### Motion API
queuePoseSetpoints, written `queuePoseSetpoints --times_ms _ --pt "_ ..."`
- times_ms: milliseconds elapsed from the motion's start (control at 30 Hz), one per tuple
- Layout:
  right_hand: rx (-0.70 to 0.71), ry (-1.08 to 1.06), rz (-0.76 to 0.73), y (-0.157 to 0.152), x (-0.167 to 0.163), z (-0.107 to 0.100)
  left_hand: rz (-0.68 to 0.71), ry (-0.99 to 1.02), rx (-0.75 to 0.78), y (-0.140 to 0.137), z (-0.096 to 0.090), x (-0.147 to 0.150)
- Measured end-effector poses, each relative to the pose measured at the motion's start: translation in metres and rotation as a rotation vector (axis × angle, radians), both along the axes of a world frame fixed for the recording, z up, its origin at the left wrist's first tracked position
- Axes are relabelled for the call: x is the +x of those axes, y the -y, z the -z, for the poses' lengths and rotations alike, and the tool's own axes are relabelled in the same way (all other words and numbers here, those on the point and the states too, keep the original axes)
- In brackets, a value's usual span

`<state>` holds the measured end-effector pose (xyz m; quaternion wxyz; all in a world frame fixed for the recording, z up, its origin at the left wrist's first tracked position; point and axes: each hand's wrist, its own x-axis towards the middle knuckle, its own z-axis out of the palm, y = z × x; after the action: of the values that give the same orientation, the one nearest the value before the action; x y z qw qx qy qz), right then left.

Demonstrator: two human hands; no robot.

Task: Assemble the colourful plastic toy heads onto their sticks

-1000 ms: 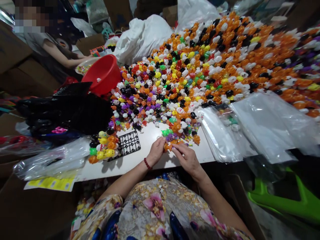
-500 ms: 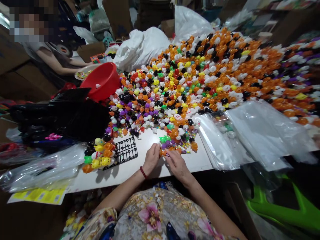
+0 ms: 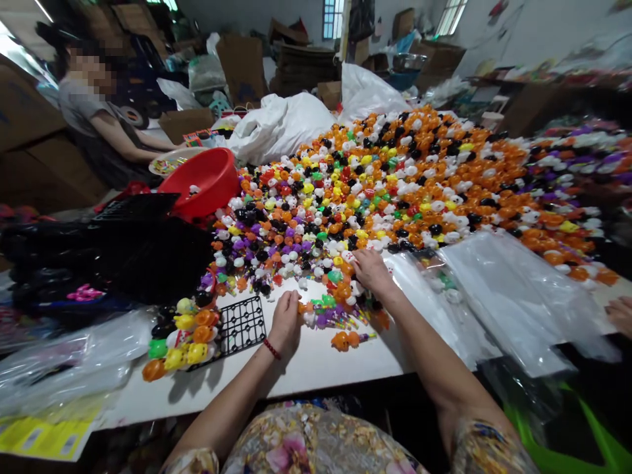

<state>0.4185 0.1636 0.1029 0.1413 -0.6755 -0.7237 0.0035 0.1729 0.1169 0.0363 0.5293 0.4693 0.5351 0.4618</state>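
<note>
My left hand (image 3: 286,322), with a red bead bracelet at the wrist, rests on the white table with its fingers curled together. Its fingertips meet the end of a small row of candy-filled tubes topped with plastic figures (image 3: 326,316); what they grip is hidden. My right hand (image 3: 374,271) reaches to the near edge of the big pile of toy-topped tubes (image 3: 395,178). Its bent fingers are closed beside a white figure (image 3: 347,255), their tips partly hidden. One tube with two orange pumpkin heads (image 3: 345,340) lies alone in front. Left of my hands, a black grid rack (image 3: 243,322) holds several upright toy-topped tubes (image 3: 187,336).
A red basin (image 3: 210,178) stands at the pile's left, behind black plastic bags (image 3: 108,250). Clear plastic bags (image 3: 498,283) cover the table's right side; more lie at left. A co-worker (image 3: 106,118) sits at far left. Another person's hand (image 3: 619,315) shows at the right edge.
My right hand has left the front of the table and moved up to the pile. The pumpkin-headed tube now lies loose on the table. My view has tilted upward.
</note>
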Motion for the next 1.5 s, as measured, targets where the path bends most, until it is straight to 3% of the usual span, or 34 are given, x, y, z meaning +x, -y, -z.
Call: queuePoseSetpoints --times_ms 100,200,300,400,500,600,733,800,867,967,1033,1133,1267,1500 --pt "-0.138 0.078 -0.103 -0.021 -0.011 -0.007 -0.079 0.006 -0.01 -0.019 -0.008 0.007" --pt "-0.258 0.184 -0.108 -0.035 -0.025 -0.009 -0.043 -0.08 -0.018 -0.039 -0.017 0.011" --pt "-0.292 0.235 -0.091 -0.046 -0.034 -0.009 0.009 -0.125 0.046 -0.049 -0.02 0.017" --pt "-0.264 0.249 -0.081 -0.048 -0.036 -0.011 0.042 0.0 0.102 -0.048 -0.018 0.021" --pt "-0.139 0.184 -0.091 -0.033 -0.041 -0.012 0.056 0.154 0.129 -0.046 -0.014 0.02" --pt "0.001 -0.045 -0.239 -0.006 -0.058 -0.006 0.131 0.236 0.15 -0.046 -0.012 0.014" --pt "0.02 -0.315 -0.45 0.014 -0.083 0.006 0.199 0.343 0.083 -0.051 -0.012 0.009" --pt "0.024 -0.386 -0.403 0.003 -0.083 0.01 0.174 0.424 0.004 -0.054 -0.011 0.009" --pt "0.031 -0.391 -0.253 -0.02 -0.075 0.011 0.126 0.512 -0.055 -0.059 -0.01 0.009" --pt "0.025 -0.249 -0.031 -0.061 -0.059 0.013 0.069 0.618 -0.098 -0.066 -0.01 0.01" --pt "-0.009 -0.137 0.006 -0.082 -0.053 0.016 0.059 0.691 -0.129 -0.068 -0.012 0.011" --pt "-0.008 -0.123 -0.074 -0.092 -0.055 0.02 0.05 0.819 -0.179 -0.069 -0.016 0.014" --pt "0.07 -0.348 -0.215 -0.072 -0.065 0.014 0.026 0.93 -0.207 -0.067 -0.019 0.015" --pt "-0.055 -0.471 -0.381 -0.016 -0.069 -0.007 -0.012 0.905 -0.201 -0.067 -0.025 0.013"
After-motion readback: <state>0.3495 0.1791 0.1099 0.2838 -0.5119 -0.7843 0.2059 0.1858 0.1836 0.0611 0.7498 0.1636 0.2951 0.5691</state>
